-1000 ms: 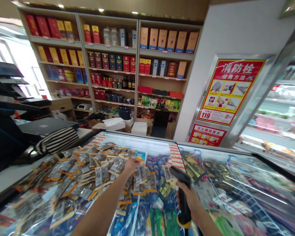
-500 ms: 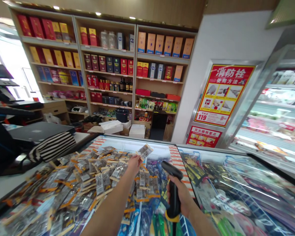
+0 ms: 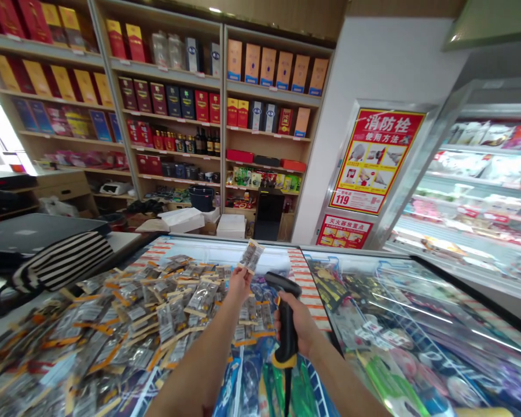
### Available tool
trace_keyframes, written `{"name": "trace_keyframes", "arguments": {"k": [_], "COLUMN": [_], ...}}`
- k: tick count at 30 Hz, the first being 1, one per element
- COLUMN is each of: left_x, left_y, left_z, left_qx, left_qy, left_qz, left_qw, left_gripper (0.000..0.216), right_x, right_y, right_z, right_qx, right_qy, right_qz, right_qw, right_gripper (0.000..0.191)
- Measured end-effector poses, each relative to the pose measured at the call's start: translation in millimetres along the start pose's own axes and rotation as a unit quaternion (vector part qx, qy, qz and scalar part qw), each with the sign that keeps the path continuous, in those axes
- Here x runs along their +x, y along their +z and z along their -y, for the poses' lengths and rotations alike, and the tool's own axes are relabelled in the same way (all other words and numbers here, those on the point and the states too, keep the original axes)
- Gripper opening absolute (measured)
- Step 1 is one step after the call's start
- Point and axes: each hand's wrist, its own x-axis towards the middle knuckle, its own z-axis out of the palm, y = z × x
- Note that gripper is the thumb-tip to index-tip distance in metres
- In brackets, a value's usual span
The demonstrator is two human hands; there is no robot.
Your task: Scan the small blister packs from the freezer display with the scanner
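My left hand (image 3: 239, 282) pinches a small clear packet (image 3: 252, 253) by its lower end and holds it up over the glass. The packet has printed labelling and dark contents I cannot make out. My right hand (image 3: 298, 321) is wrapped round the grip of a black and yellow barcode scanner (image 3: 287, 330), whose head points left toward the packet. Its cable hangs down from the handle. A wide heap of similar packets (image 3: 165, 321) with orange and beige strips lies to the left. A smaller group (image 3: 254, 315) lies below my left hand, partly hidden by it.
Under the packets is a glass-topped chest freezer (image 3: 295, 258) with bagged goods inside. A striped bag (image 3: 65, 260) lies on the left counter. Shelves of boxed bottles (image 3: 169, 101) stand behind, and a refrigerated display (image 3: 473, 202) is at right.
My right hand has brought the scanner closer to the packet. My left hand has turned the packet more upright. The view has shifted slightly to the right.
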Motion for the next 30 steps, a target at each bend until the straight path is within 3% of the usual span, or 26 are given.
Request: {"name": "trace_keyframes", "arguments": {"k": [12,21,26,30], "left_x": [-6.5,-9.5,-11.8,-16.3], "left_y": [-18.9,-29.2,-34.1,-39.4], "left_z": [-15.8,-19.6,-16.4,-3.7], "left_qx": [0.003,-0.012,0.002,0.048], "left_qy": [0.037,0.040,0.037,0.028], "left_qz": [-0.011,-0.039,-0.041,-0.041], "left_qw": [0.999,0.998,0.999,0.998], "left_gripper": [0.027,0.029,0.026,0.024], "right_x": [-3.3,-5.9,-3.2,5.4], "right_y": [19.4,17.8,10.8,-9.7], "right_z": [-18.8,-26.5,-23.1,-20.1], "right_qx": [-0.056,-0.070,-0.109,-0.139], "right_qy": [-0.052,-0.080,-0.081,-0.121], "right_qz": [-0.006,0.035,-0.027,-0.089], "right_qw": [0.997,0.994,0.990,0.979], "right_gripper": [0.024,0.027,0.032,0.037]}}
